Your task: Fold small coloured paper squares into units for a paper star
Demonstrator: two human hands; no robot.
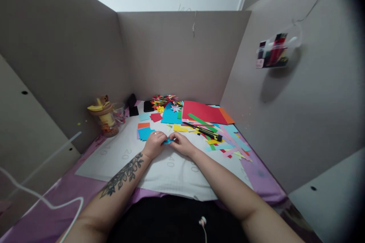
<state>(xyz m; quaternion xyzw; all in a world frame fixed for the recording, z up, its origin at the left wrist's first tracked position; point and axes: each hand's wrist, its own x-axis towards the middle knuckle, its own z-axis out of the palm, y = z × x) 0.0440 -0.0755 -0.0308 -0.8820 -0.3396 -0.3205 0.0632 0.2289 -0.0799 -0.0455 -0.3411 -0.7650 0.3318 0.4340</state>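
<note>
Between my two hands is a small piece of blue paper point(167, 141), which looks folded. My left hand point(155, 143) pinches its left side, and a ring shows on one finger. At the paper's right side, the fingertips of my right hand point(182, 144) are closed on it. My fingers partly cover the paper. Close beyond my left hand lie blue paper squares point(146, 133), with an orange square point(143, 125) behind them. Yellow paper pieces point(180, 128) lie just past my right hand.
A yellow and black utility knife point(207, 133) lies among coloured paper strips point(234, 140) on the right. Red sheets point(201, 112) and a pile of folded paper stars point(164, 100) are at the back. A tumbler point(105, 117) stands at left. Grey panels point(182, 53) enclose the table.
</note>
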